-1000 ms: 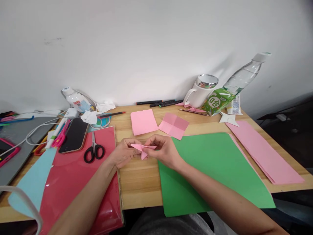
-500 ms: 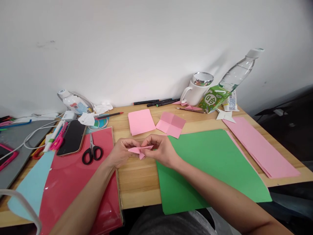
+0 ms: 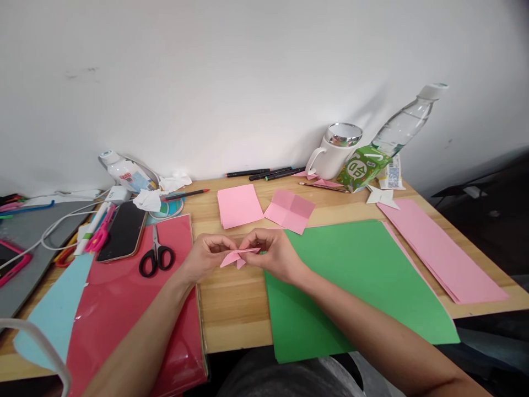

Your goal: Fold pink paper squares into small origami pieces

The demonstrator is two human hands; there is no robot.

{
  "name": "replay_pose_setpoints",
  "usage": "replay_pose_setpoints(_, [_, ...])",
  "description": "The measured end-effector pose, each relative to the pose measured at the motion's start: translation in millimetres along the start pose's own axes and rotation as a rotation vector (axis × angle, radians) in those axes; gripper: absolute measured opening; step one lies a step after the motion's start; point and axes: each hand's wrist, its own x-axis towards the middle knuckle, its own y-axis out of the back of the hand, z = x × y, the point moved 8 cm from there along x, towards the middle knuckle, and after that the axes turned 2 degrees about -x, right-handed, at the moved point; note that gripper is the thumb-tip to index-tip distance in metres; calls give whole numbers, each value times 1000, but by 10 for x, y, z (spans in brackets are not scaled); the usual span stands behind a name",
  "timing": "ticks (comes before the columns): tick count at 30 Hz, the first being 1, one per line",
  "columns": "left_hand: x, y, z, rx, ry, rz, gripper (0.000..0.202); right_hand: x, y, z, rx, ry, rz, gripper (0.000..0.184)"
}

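Observation:
Both my hands meet over the wooden desk [image 3: 235, 309], just above its middle. My left hand [image 3: 206, 258] and my right hand [image 3: 275, 255] each pinch one end of a small folded pink paper piece [image 3: 236, 257], fingers curled closed on it. Behind them lie a stack of pink paper squares [image 3: 238, 205] and a creased pink square [image 3: 289, 210]. A large green sheet [image 3: 363, 275] lies under my right wrist, and a red sheet [image 3: 124, 309] is under my left forearm.
Black scissors [image 3: 156, 258] and a phone [image 3: 123, 231] lie left on the red sheet, beside a light blue paper [image 3: 53, 314]. At the back stand a white mug [image 3: 336, 144], a water bottle [image 3: 407, 121], a green packet [image 3: 363, 165] and markers [image 3: 264, 173]. Long pink sheets [image 3: 442, 251] lie right.
My hands have stayed in place, working the pink piece; its folded flap has shifted slightly between my fingers. The view has moved a little.

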Motion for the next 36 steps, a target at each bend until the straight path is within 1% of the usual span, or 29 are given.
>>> replay_pose_setpoints(3, [8, 18, -15, -83, 16, 79, 29, 14, 9, 27, 38, -20, 1, 21])
replay_pose_setpoints(5, [16, -3, -40, -163, 52, 92, 31, 27, 25, 43, 67, -32, 13, 24])
replay_pose_setpoints(6, [19, -31, -56, -200, 80, 71, 33, 33, 46, 42, 67, -28, 34, 24])
replay_pose_setpoints(8, [15, -104, -97, -247, 153, -7, 35, 43, 107, 25, 34, -5, 93, 21])
replay_pose_setpoints(11, [-14, -166, -145, -275, 240, -98, 32, 45, 176, -10, -22, 28, 159, 15])
replay_pose_setpoints(17, [-51, -201, -197, -359, 310, -150, 29, 43, 149, -28, 15, 25, 146, 18])
replay_pose_setpoints(23, [-33, -204, -219, -340, 299, -132, 30, 31, 157, -27, -21, -1, 173, 17])
replay_pose_setpoints(29, [-27, -214, -151, -266, 237, -92, 33, 21, 153, 0, -17, -21, 183, 15])
replay_pose_setpoints(33, [-35, -214, -118, -188, 198, -41, 36, 21, 176, 24, -46, -16, 223, 15])
replay_pose_setpoints(36, [-39, -207, -92, -181, 166, -6, 36, 23, 185, 24, -61, -16, 230, 18])
